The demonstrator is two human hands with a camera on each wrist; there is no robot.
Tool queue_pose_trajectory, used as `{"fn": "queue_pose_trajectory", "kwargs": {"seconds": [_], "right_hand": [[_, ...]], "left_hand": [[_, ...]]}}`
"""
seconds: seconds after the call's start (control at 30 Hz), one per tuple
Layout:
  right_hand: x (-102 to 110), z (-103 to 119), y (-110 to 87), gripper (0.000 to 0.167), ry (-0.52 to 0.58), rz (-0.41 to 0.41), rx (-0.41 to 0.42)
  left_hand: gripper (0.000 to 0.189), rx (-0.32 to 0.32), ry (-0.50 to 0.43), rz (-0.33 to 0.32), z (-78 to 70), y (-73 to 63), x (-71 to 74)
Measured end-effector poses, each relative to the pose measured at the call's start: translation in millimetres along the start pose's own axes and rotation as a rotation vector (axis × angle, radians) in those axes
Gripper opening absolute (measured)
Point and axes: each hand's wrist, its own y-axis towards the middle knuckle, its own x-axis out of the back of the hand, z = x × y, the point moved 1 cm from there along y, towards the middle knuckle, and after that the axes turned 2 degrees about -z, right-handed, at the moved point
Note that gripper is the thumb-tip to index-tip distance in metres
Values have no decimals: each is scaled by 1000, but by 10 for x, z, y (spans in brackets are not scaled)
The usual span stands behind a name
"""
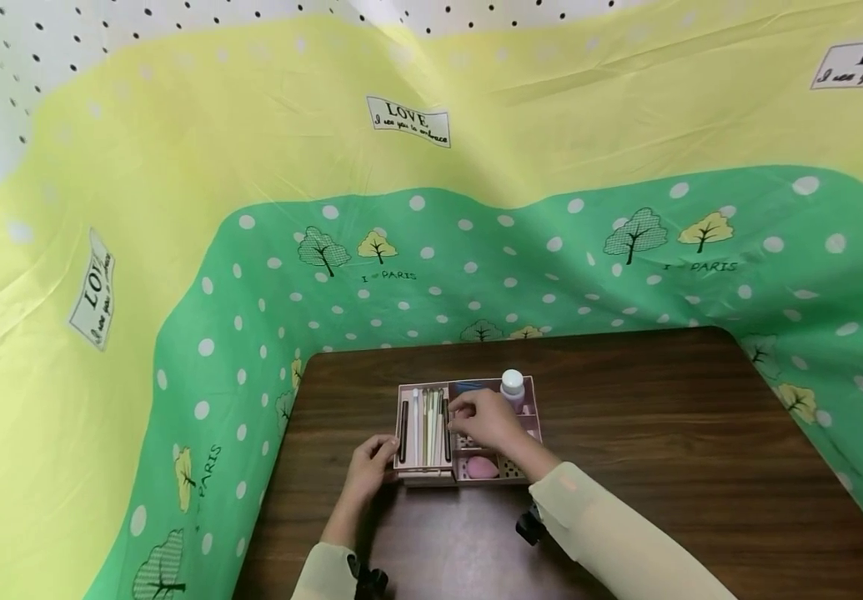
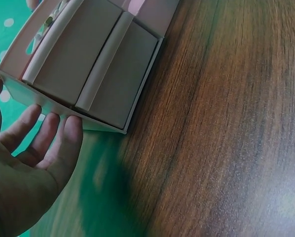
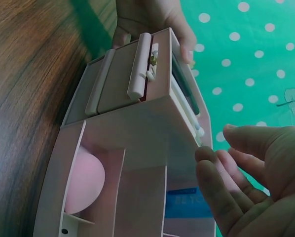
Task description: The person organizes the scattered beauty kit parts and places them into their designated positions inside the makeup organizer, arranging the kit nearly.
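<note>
A pale pink desktop organizer [image 1: 431, 481] stands on the table, with slim brushes and sticks [image 1: 431, 425] lying side by side in its top left tray. My left hand [image 1: 371, 468] touches the organizer's left side; fairly straight fingers [image 2: 71, 129] rest along that wall, and the thumb [image 3: 188, 53] lies at its upper edge. Over the tray's right border is my right hand [image 1: 485, 417], fingers bent loosely and a gap between thumb and fingertips, holding nothing. Close by lies a dark stick [image 1: 447, 429]. Two drawers [image 2: 71, 54] face front, small pale items [image 3: 152, 69] showing at the upper one's gap.
Right-hand compartments hold a pink egg-shaped sponge [image 1: 483, 467], a white-capped bottle [image 1: 512, 383] and a blue packet [image 3: 187, 203]. Dark wood table [image 1: 664, 450] extends right and forward. A green and yellow printed cloth [image 1: 476, 275] hangs around the back and sides.
</note>
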Motion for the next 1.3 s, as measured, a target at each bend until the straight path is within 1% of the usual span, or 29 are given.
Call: {"fn": "queue_pose_trajectory", "kwargs": {"seconds": [0.1,0.2,0.23,0.3,0.4,0.47,0.53,0.63,0.77,0.87,1.07,1.2,1.3], "right_hand": [[33,-4,-10,23,46,2,8],[82,6,-30,24,75,7,12],[102,12,-38,25,81,5,13],[132,13,-47,26,74,-1,16],[170,8,-58,27,72,-14,20],[190,-6,-61,26,66,-25,30],[217,-15,-68,26,68,-33,35],[276,-31,-88,26,67,-43,46],[381,-63,-127,27,67,-51,56],[481,-98,-164,25,54,-70,74],[709,-246,-280,25,59,-107,115],[837,-426,-378,29,77,-128,132],[927,-575,-444,30,76,-154,122]], "left_hand": [[35,-8,-8,23,-137,-79,29],[34,1,-1,33,-291,-153,40],[34,3,0,32,-296,-151,44],[32,9,8,24,-261,-113,52],[29,3,14,8,-173,-32,66],[28,-23,36,-2,-135,7,79],[27,-50,54,-13,-135,18,95],[24,-116,125,-31,-161,14,122],[23,-180,185,-52,-224,10,161],[23,-207,192,-65,-288,20,176],[20,-320,272,-98,-411,26,207],[31,-422,355,-97,-458,13,272],[43,-480,463,-95,-479,-6,317]]}}
